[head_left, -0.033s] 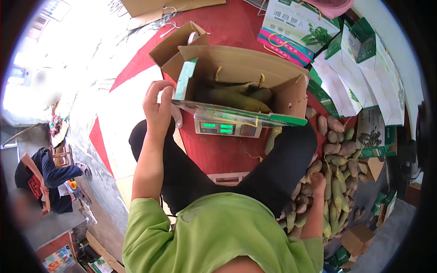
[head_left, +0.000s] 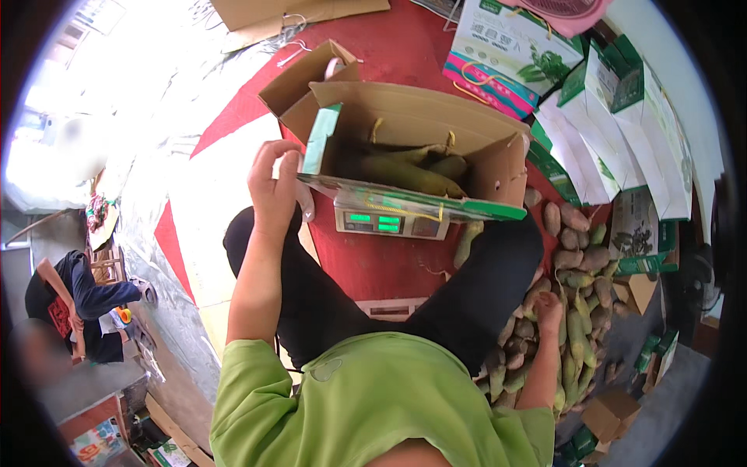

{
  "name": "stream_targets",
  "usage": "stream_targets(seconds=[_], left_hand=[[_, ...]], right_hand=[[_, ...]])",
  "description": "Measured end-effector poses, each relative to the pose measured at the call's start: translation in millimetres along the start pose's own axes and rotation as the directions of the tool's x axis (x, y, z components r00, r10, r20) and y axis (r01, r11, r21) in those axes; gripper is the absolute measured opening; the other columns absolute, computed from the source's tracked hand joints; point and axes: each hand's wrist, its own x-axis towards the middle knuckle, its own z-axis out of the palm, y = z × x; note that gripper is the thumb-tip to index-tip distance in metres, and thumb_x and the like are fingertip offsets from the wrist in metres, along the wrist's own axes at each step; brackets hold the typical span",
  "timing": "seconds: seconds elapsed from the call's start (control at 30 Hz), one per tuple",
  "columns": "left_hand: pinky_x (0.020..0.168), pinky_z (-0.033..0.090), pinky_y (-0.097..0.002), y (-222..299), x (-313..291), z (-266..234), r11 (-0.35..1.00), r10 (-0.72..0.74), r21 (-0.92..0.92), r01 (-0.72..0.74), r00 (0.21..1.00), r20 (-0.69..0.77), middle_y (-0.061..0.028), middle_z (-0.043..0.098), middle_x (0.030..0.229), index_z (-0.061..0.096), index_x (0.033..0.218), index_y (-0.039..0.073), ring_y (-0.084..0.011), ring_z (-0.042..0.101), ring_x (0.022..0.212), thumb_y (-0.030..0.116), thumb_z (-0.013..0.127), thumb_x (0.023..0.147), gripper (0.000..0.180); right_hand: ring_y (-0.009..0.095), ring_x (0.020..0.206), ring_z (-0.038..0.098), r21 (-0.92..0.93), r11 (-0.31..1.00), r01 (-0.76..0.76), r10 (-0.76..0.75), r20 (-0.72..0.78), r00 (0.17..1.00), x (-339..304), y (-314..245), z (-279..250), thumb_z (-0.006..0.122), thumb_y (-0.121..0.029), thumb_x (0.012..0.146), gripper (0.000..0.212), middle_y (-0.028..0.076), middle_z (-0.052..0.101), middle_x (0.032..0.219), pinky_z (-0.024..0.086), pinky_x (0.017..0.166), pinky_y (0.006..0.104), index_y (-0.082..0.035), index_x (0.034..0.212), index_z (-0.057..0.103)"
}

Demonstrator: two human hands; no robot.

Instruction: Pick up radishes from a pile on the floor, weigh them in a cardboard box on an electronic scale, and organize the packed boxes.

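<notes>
Head view, carton [head_left: 420, 107] running crosswise, mouth up, left hand [head_left: 271, 183] curled beside it, right hand [head_left: 549, 310] curled, grips unclear

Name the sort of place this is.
Likely a produce-packing spot: a heap of vegetables, an open cardboard box holding more by a lit digital scale, and green-and-white cartons.

The site is a produce packing area. A scale [head_left: 391, 223], a vegetable heap [head_left: 576, 335] and cardboard boxes [head_left: 432, 109] indicate this.
</notes>
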Motion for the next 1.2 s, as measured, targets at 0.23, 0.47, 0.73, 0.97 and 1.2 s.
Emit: stream_targets(seconds=[0.23,0.47,0.73,0.97,1.2], left_hand=[[0.08,0.043,-0.0397,8.8,2.8,-3.2,0.929,0.253,0.243,-0.278,0.958,0.132,-0.0103,0.061,0.087,0.064,0.086,0.006,-0.0295,0.057,0.087,0.013,0.071,0.071,0.019],[0.092,0.04,-0.0431,22.7,-2.0,6.3,0.803,0.413,0.278,-0.527,0.828,0.379,-0.0035,0.061,0.098,0.065,0.095,0.011,-0.0241,0.056,0.1,0.029,0.077,0.065,0.037],[0.101,0.032,-0.0454,28.9,-8.4,6.1,0.789,0.339,0.281,-0.547,0.768,0.543,-0.0018,0.057,0.104,0.063,0.105,0.014,-0.02,0.05,0.11,0.032,0.074,0.069,0.043],[0.103,0.03,-0.0467,35.8,-5.8,12.1,0.761,0.333,0.288,-0.581,0.731,0.596,-0.0009,0.057,0.099,0.062,0.1,0.013,-0.0193,0.05,0.105,0.03,0.073,0.068,0.038],[0.102,0.03,-0.0476,44.5,-11.6,18.6,0.746,0.308,0.307,-0.591,0.715,0.628,-0.0018,0.056,0.098,0.062,0.1,0.013,-0.0212,0.05,0.106,0.029,0.073,0.068,0.037]], right_hand=[[0.011,0.084,0.058,0.23,0.91,0.345,-0.334,-0.09,0.938,76.0,-156.8,-45.5,0.061,-0.007,0.087,0.022,0.004,0.062,0.093,0.047,0.076,0.0243,0.002,0.108,0.06],[0.016,0.091,0.06,0.143,0.787,0.6,-0.592,-0.094,0.8,89.2,-301.8,-69.5,0.06,-0.006,0.087,0.026,0.008,0.063,0.102,0.046,0.075,0.0284,-0.002,0.112,0.058],[0.025,0.097,0.057,-0.038,0.609,0.792,-0.793,-0.017,0.609,94.4,-393.6,-43.9,0.066,-0.004,0.078,0.037,0.01,0.059,0.109,0.044,0.079,0.0342,-0.004,0.114,0.057],[0.033,0.107,0.054,-0.2,0.506,0.839,-0.821,0.185,0.539,107.3,-423.9,-25.7,0.07,-0.003,0.072,0.046,0.017,0.058,0.113,0.042,0.093,0.0396,-0.001,0.116,0.056],[0.033,0.098,0.06,-0.102,0.556,0.825,-0.76,0.34,0.554,131.6,-427.2,-15.6,0.069,-0.005,0.072,0.037,0.017,0.064,0.103,0.046,0.086,0.0381,0.0,0.107,0.061]])
